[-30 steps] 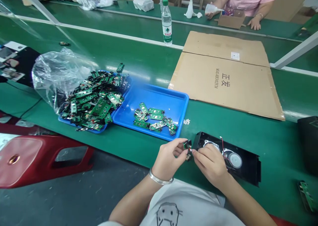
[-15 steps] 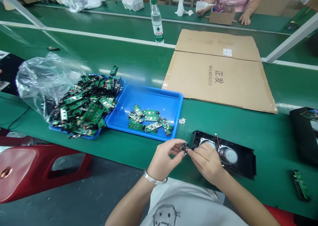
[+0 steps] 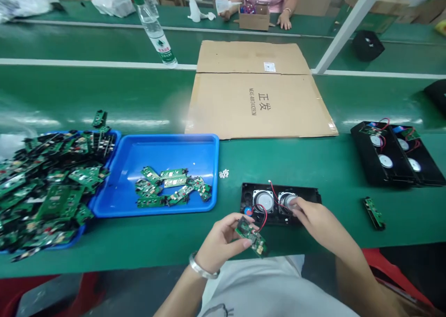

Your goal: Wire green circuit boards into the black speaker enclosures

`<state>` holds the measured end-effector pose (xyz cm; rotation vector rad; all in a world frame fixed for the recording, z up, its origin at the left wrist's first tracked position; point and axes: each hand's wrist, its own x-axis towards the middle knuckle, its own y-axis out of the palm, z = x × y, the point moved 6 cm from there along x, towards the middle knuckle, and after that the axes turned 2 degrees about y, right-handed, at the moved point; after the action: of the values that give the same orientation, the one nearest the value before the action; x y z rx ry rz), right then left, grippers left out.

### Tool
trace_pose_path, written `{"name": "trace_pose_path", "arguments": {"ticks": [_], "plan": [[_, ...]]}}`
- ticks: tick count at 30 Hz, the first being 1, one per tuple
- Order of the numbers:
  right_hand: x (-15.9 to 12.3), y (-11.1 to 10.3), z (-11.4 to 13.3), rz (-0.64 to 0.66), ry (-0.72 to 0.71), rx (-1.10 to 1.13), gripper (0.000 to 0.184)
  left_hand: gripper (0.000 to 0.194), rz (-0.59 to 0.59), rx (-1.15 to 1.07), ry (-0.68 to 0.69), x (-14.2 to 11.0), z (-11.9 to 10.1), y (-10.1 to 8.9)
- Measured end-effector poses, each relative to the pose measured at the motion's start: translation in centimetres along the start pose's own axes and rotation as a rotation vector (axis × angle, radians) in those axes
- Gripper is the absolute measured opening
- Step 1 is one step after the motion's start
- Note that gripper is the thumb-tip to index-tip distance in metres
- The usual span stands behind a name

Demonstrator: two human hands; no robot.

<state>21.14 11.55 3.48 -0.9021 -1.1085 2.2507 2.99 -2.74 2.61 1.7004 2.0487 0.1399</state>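
Head view, largest first: green bench (image 3: 104,94) fills the frame from edge to edge. Flattened cardboard sheet (image 3: 256,92) lies at upper centre, printed characters on it. At the left edge a heap of green circuit boards (image 3: 45,187) spills over a blue tray that is mostly hidden beneath it. Just right of that heap sits a second blue tray (image 3: 156,154), left of centre, with a small cluster of boards in its lower half. At the right edge, two black speaker housings (image 3: 397,157) lie side by side, touching, with round drivers and red wires showing. Across the bench, at top centre, another person in a pink top has both hands by a small cardboard box (image 3: 254,20). A clear water bottle (image 3: 155,31) stands tilted in the frame at upper left.

Lower centre, a black speaker panel (image 3: 278,201) lies flat with two round drivers and red wires. The right hand (image 3: 315,217) rests on its right driver, fingers curled down onto it. The left hand (image 3: 219,242), a metal bangle at its wrist, pinches a small green circuit board (image 3: 251,236) between thumb and fingertips, just below the panel; a red wire runs from panel to board. A lone circuit board (image 3: 374,212) lies at lower right. Tiny white bits (image 3: 223,173) sit just right of the tray.
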Motion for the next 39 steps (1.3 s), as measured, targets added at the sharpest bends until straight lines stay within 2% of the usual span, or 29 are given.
{"name": "trace_pose_path", "arguments": {"ticks": [3,7,9,12,16,18,20,24,28,31,33,36,39], "plan": [[-0.3,1.1,0.6,0.063,-0.071,-0.031,0.035,0.027,0.022,0.225,0.112,1.6,-0.1,2.6],[-0.1,1.2,1.6,0.029,-0.258,-0.071,0.046,0.027,-0.124,0.680,0.349,2.7,-0.6,4.3],[0.2,1.1,1.9,-0.023,-0.352,-0.070,0.044,0.027,-0.209,0.801,0.411,2.8,-0.7,4.4],[0.6,0.7,2.4,-0.137,-0.443,-0.045,0.034,0.026,-0.284,0.863,0.431,2.9,-0.9,3.7],[1.1,-0.2,3.1,-0.211,-0.447,0.173,0.032,0.025,-0.389,0.967,0.430,3.2,-1.8,2.0],[1.4,-0.4,3.4,-0.190,-0.391,0.358,0.031,0.025,-0.430,0.957,0.385,3.4,-2.2,1.0],[1.9,-0.2,3.5,-0.145,-0.293,0.534,0.022,0.024,-0.440,0.906,0.322,3.4,-2.4,0.3],[3.1,0.6,3.6,-0.075,-0.109,0.765,0.004,0.022,-0.435,0.809,0.195,3.2,-2.3,0.0],[4.1,0.3,4.2,-0.088,-0.152,0.750,0.009,0.022,-0.398,0.616,0.097,3.3,-1.5,0.4],[4.6,0.8,4.8,0.007,-0.207,0.802,0.012,0.024,-0.406,0.521,0.080,3.4,-1.4,0.7],[4.8,1.4,4.7,0.058,-0.159,0.859,0.013,0.027,-0.416,0.482,0.078,3.4,-1.5,0.8],[5.0,2.0,4.1,0.044,-0.053,0.843,0.013,0.029,-0.417,0.469,0.055,3.4,-1.5,1.0],[4.9,1.7,4.2,0.002,-0.081,0.742,0.014,0.029,-0.407,0.496,0.031,3.3,-1.4,1.0]]}}
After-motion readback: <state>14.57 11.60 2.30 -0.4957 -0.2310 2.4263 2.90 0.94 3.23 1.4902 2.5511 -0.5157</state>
